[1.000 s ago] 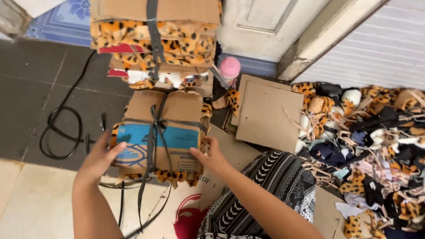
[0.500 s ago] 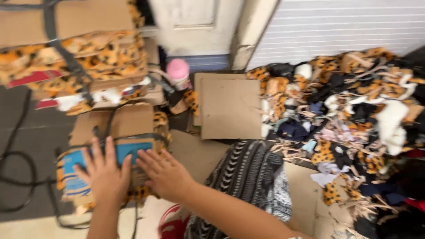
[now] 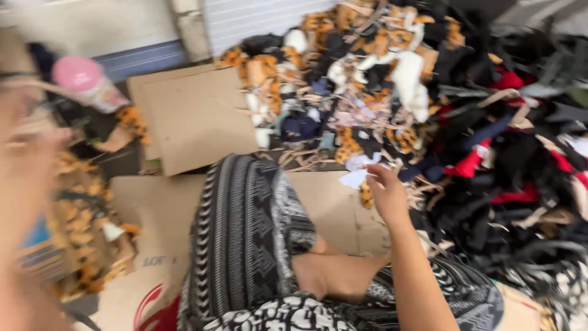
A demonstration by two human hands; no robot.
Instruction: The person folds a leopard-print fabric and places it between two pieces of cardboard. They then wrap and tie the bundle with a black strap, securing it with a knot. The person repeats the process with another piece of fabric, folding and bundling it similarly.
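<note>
1. The right hand reaches out to the edge of the pile of fabric scraps, its fingers curled loosely down around a small white scrap at its fingertips; whether the scrap is truly pinched or only touched is blurred.
2. The left hand is a smeared shape at the far left edge of the view; I cannot tell whether it is open or closed, or whether it holds anything.
3. Just below and beside the left hand lies a bundle of leopard-print pieces with cardboard and a blue patch on it.
4. Between the 2 hands is the person's knee in black-and-white patterned cloth, with a bare foot tucked just under the right forearm.
5. A flat cardboard sheet lies beyond the knee, left of the right hand, touching the pile's edge.
6. A pink-capped bottle lies beyond the left hand, near the sheet's far corner.
7. More cardboard lies directly beneath the right wrist.
</note>
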